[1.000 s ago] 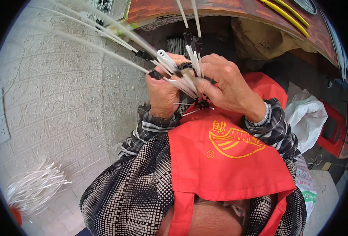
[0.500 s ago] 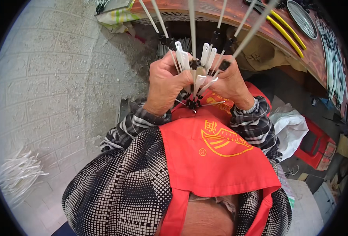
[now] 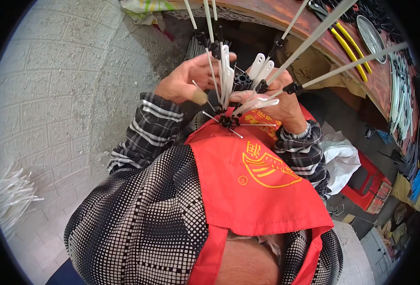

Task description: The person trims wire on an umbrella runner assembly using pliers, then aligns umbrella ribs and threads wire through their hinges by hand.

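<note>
We gripped the umbrella-rib frame (image 3: pixel 241 88) at chest height, left hand (image 3: pixel 186 80) pinching a white rib, right hand (image 3: pixel 279 102) clasping its hub; we judged a loosened pinch could spring ribs free.

Both my forearms rise from the lower middle of the frame toward the upper centre, elbows bent, wrists close together. My left hand (image 3: pixel 187 80) sits just left of centre, fingers (image 3: pixel 214 61) spread and curled inward, thumb pointing down-right. My right hand (image 3: pixel 277 102) is right beside it, knuckles up, fingers pinched tight.
</note>
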### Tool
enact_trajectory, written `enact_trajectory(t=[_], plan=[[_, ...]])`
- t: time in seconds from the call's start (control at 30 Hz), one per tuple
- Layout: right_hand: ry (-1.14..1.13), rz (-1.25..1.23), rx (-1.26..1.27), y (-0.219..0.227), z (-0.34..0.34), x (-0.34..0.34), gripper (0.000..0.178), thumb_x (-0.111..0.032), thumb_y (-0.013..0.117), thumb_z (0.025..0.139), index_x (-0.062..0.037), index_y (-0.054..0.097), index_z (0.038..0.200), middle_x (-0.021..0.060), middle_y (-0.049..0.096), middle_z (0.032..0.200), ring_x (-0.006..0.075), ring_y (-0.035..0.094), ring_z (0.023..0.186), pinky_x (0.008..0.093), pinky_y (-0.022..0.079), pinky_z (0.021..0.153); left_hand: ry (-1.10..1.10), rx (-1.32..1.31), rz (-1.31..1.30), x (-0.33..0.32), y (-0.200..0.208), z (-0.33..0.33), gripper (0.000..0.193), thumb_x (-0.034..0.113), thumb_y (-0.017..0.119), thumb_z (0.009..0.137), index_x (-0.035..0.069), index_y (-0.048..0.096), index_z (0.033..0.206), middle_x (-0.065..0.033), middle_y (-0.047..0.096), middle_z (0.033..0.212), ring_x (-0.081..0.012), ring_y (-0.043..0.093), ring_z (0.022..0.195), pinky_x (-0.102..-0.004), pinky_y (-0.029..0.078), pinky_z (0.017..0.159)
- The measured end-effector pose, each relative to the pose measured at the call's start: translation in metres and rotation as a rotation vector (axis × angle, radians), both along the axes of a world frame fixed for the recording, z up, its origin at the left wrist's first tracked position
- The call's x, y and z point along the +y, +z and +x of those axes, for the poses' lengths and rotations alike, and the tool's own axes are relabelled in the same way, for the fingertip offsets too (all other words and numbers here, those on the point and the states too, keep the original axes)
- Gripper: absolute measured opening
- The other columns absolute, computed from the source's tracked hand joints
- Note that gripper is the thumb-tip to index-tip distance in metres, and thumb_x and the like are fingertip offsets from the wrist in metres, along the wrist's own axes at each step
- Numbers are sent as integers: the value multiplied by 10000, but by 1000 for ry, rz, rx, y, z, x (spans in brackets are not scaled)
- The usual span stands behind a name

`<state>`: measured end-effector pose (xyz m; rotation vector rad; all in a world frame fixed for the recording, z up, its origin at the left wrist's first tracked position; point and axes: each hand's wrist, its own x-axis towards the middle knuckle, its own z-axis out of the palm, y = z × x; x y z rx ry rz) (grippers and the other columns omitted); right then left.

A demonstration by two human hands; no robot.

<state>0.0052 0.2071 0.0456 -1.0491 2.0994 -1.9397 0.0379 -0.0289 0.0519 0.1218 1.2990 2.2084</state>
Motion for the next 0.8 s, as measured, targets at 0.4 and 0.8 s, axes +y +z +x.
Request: enact_trajectory(t=[0.4, 0.8], plan=[[-81, -54, 5, -11, 4, -10, 334, -186, 846, 685, 1, 581, 764, 76, 521, 628, 196, 473, 541, 316, 407, 497, 322, 95, 123, 22, -42, 13, 374, 79, 751, 822, -50, 606, 1142, -59, 687, 941, -125, 667, 807, -256, 542, 759], [-71, -33, 312, -1, 2, -21, 223, -159, 774, 680, -6, 612, 682, 120, 499, 582, 317, 514, 549, 391, 442, 532, 170, 134, 101, 13, -41, -2, 525, 350, 870, 697, 14, 615, 1009, -11, 642, 898, -83, 614, 786, -212, 488, 691]])
